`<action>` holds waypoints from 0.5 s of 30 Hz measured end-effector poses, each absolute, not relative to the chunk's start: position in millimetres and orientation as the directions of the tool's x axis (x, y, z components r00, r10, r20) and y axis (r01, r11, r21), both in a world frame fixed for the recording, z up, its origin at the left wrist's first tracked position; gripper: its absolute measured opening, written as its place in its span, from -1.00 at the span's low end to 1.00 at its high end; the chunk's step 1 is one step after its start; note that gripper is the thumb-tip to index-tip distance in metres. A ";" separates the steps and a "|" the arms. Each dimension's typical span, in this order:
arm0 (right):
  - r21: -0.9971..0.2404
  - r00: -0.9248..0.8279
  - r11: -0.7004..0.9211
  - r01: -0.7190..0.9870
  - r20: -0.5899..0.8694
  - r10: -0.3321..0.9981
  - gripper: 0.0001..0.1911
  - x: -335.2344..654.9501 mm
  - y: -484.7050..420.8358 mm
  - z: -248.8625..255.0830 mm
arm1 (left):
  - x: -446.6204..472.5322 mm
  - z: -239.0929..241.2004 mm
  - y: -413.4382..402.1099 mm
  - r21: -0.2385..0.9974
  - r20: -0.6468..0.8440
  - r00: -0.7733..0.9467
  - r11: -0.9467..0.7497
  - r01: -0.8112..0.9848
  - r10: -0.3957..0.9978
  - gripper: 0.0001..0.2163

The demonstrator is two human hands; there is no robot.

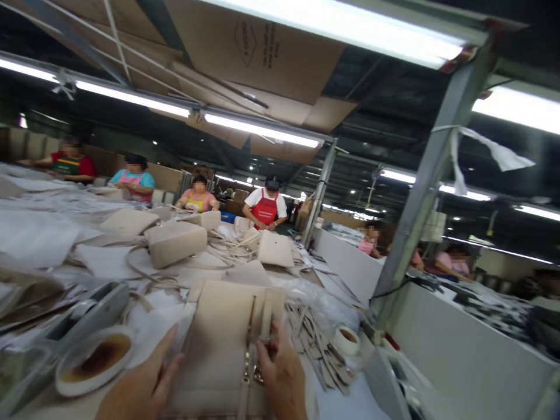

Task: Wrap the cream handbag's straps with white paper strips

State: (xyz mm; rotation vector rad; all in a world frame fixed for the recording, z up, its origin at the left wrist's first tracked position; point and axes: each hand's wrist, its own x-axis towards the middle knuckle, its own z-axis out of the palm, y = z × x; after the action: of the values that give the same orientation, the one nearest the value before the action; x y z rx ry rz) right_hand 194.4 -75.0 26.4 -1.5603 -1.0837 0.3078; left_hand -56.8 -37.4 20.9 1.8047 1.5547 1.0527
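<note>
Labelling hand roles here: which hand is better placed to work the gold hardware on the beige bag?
Right, probably. The right hand has its fingers at the gold hardware and strap. The left hand only rests on the beige bag's left edge, steadying it.

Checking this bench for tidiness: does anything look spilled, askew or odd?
Nothing is spilled. The straps right of the beige bag lie in a loose, crisscrossed heap. The white dish of brown liquid sits beside the left hand; the right hand pinches the bag's strap.

Beneath my hands I see a plain beige handbag [219, 332] with gold-toned hardware [251, 373]. Left of my grip, a white bowl [94, 361] holds brown residue. Right of it, a white tape roll [347, 339] has a brown core. Farther bags [175, 242] are beige.
</note>
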 end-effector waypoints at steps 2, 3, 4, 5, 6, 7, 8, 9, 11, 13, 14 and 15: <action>-0.937 0.505 0.149 0.317 0.299 0.809 -0.58 186.1 -74.3 25.1 | -35.2 36.6 -39.7 0.864 0.211 0.133 -0.249 0.438 0.968 -0.37; -0.956 0.485 0.180 0.230 0.274 0.830 -0.61 182.2 -75.0 26.1 | -21.2 43.9 -40.4 0.908 0.182 0.214 -0.248 0.339 0.960 -0.40; -0.968 0.466 0.204 0.148 0.250 0.849 -0.65 178.7 -76.5 28.1 | -5.9 50.6 -40.5 0.947 0.151 0.307 -0.226 0.229 0.940 -0.42; -0.971 0.446 0.222 0.085 0.237 0.863 -0.66 175.8 -78.5 30.5 | 10.1 56.1 -39.7 0.972 0.130 0.393 -0.194 0.128 0.910 -0.45; -0.970 0.425 0.240 0.051 0.238 0.873 -0.67 173.7 -81.0 32.7 | 26.3 60.2 -38.2 0.985 0.125 0.461 -0.164 0.045 0.879 -0.48; -0.964 0.403 0.259 0.053 0.258 0.878 -0.68 172.5 -84.0 34.0 | 42.1 62.6 -36.2 0.991 0.123 0.511 -0.130 -0.021 0.851 -0.52; -0.957 0.383 0.278 0.083 0.289 0.878 -0.68 172.4 -87.4 33.7 | 56.9 63.2 -34.1 0.993 0.121 0.540 -0.098 -0.071 0.833 -0.56; -0.948 0.362 0.291 0.133 0.319 0.876 -0.67 173.6 -91.5 31.3 | 70.4 61.7 -32.4 0.992 0.114 0.554 -0.062 -0.111 0.825 -0.59; -0.926 0.344 0.274 0.261 0.354 0.869 -0.60 180.8 -102.1 19.6 | 92.0 53.0 -31.5 0.985 0.080 0.557 0.022 -0.173 0.827 -0.64; -0.906 0.363 0.190 0.377 0.333 0.870 -0.52 195.9 -112.4 1.9 | 106.8 38.1 -32.8 0.970 0.036 0.562 0.107 -0.220 0.827 -0.68; -0.885 0.382 0.154 0.439 0.339 0.860 -0.58 206.0 -114.8 -6.7 | 112.2 29.6 -32.8 0.964 0.007 0.549 0.139 -0.225 0.836 -0.70; -0.871 0.372 0.140 0.471 0.340 0.863 -0.68 216.6 -114.2 -13.8 | 116.2 21.3 -31.7 0.960 -0.034 0.511 0.170 -0.222 0.859 -0.71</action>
State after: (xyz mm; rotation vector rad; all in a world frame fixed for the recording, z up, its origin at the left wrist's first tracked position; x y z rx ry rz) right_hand 216.6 -114.2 -13.8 -1.4985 -1.2603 0.4338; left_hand 116.2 -31.7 21.3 1.1486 0.6873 0.8601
